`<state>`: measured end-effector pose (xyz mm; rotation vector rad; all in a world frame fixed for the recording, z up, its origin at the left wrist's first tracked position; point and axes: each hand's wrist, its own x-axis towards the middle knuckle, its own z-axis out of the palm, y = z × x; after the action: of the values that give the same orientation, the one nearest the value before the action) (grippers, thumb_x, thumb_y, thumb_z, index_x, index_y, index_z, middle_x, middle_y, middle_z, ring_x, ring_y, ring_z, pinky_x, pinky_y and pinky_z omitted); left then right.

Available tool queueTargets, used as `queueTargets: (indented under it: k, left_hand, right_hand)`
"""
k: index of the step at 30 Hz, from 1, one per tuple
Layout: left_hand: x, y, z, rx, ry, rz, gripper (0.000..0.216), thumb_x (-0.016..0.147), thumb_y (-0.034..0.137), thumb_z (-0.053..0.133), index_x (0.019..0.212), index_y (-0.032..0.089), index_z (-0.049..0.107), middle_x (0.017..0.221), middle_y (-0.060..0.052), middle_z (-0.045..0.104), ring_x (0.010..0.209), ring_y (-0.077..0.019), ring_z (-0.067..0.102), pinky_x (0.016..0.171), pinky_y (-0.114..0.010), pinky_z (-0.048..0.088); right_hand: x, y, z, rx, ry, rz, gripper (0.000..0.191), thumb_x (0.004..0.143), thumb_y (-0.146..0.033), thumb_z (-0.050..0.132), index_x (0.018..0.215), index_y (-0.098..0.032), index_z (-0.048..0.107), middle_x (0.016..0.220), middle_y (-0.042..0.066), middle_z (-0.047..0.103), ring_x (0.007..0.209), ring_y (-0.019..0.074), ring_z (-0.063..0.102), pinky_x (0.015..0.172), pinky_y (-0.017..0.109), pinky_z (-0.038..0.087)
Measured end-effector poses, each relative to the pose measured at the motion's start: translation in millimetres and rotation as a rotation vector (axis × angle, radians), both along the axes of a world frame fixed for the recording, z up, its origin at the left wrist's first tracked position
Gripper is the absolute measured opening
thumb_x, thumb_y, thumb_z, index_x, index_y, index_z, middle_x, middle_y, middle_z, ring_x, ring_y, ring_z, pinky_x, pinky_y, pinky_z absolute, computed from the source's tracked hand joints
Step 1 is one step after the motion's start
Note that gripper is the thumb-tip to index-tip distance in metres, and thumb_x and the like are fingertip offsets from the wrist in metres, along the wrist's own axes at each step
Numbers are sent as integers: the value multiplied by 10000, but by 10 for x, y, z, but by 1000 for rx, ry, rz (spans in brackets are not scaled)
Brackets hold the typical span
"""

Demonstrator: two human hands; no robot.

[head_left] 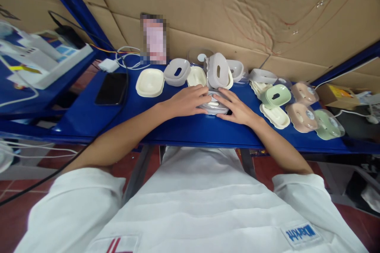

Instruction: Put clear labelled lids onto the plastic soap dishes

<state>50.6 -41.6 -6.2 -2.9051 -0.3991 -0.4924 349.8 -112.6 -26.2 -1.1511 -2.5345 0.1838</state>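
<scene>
My left hand (pixel 189 101) and my right hand (pixel 236 108) press from both sides on a clear-wrapped grey soap dish (pixel 213 104) lying on the blue table (pixel 178 126). Just behind it stands a grey dish part (pixel 218 70) tilted upright. To the left lie a cream tray (pixel 150 82), a grey insert with a slot (pixel 177 72) and another cream piece (pixel 196 76).
To the right are green (pixel 276 95), pink (pixel 301 116) and cream (pixel 275 116) soap dishes, some wrapped. A black phone (pixel 111 88) lies at the left with white cables (pixel 126 57). Cardboard (pixel 237 16) lines the back. A white device (pixel 44 63) sits far left.
</scene>
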Motion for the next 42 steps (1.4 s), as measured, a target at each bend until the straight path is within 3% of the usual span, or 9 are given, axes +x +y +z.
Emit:
queueTargets:
  k: [7,16,25,29,33,37,40,42]
  left_hand:
    - [2,-25,-17,24,2,-30,318,1073,436,696,1243,169,727,1247,-164,680,1167,-325,627,994,-410,526]
    - [-40,76,-53,-209,-173,-79,289,1028,425,770,1200,200,711,1232,-120,678,1146,-288,646,1007,-399,534]
    - [-27,71,-55,-271,-137,-39,351,965,413,846,1181,182,693,1272,-149,658,1236,-332,611,1034,-435,534]
    - [-58,51,15,-355,-207,-52,417,1028,540,748,1261,200,685,1265,-129,675,1200,-300,651,1001,-394,541]
    - [-94,50,87,-292,-268,-18,458,1146,566,509,1337,183,672,1290,-147,697,1177,-291,684,1013,-410,543]
    - [-43,47,2,-147,-193,20,441,1157,521,489,1305,170,711,1251,-154,725,1117,-299,710,989,-422,540]
    - [43,3,-123,-120,-107,-37,399,1157,473,507,1279,169,735,1247,-149,736,1073,-277,717,977,-407,532]
    - [94,-37,-190,-134,-64,-71,362,1149,452,534,1253,181,749,1242,-136,741,1048,-260,715,956,-390,525]
  right_hand:
    - [-2,2,-31,27,15,23,762,1082,-597,627,1761,-365,369,1882,73,173,1729,390,212,1380,657,284]
    - [21,36,-61,83,39,19,757,1086,-659,575,1740,-308,426,1801,147,360,1668,382,356,1340,650,359]
    - [-32,17,-46,11,9,-35,843,1023,-748,619,1731,-323,445,1831,125,305,1667,413,352,1337,657,362]
    - [12,-63,110,-29,35,-47,812,1004,-749,659,1674,-308,539,1782,137,399,1623,411,429,1317,644,395]
    - [164,-333,405,-81,126,-78,787,986,-677,742,1660,-316,554,1714,121,507,1582,367,504,1307,573,437]
    - [669,-774,583,2,182,-300,773,970,-692,750,1610,-283,605,1627,140,611,1511,351,588,1274,548,467]
    - [1285,-1217,556,314,196,-707,881,939,-813,687,1572,-202,637,1546,221,662,1427,347,653,1204,493,514]
    - [1679,-1564,463,517,134,-954,989,893,-884,659,1570,-163,637,1500,263,675,1415,380,655,1197,525,505]
